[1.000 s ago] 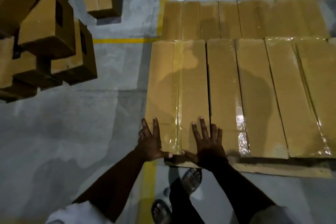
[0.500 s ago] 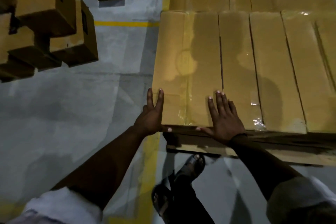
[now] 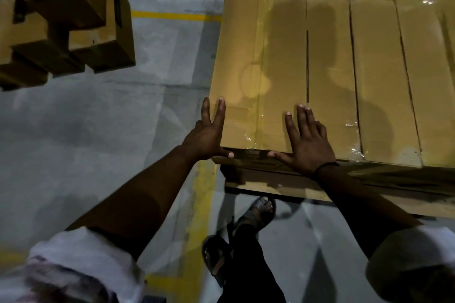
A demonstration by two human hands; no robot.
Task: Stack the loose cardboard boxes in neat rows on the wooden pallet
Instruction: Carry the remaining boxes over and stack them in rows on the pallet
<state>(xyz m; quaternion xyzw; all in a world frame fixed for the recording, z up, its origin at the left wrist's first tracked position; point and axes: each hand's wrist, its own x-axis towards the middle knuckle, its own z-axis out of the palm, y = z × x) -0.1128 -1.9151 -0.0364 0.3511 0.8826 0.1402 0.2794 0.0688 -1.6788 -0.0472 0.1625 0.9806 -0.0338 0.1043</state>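
Fingers straight, clasping nothing: left grip at the near left corner of the end box, right grip flat on top. The box lies on the pallet, its long axis running straight away from both.

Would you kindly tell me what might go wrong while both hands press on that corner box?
The box sits at the pallet corner; an uneven push from the left hand might leave it overhanging.
The right hand lies over the gap to the next box, so fingers might get pinched.
A sandalled foot stands just below the pallet edge; a slipping box might hit it.
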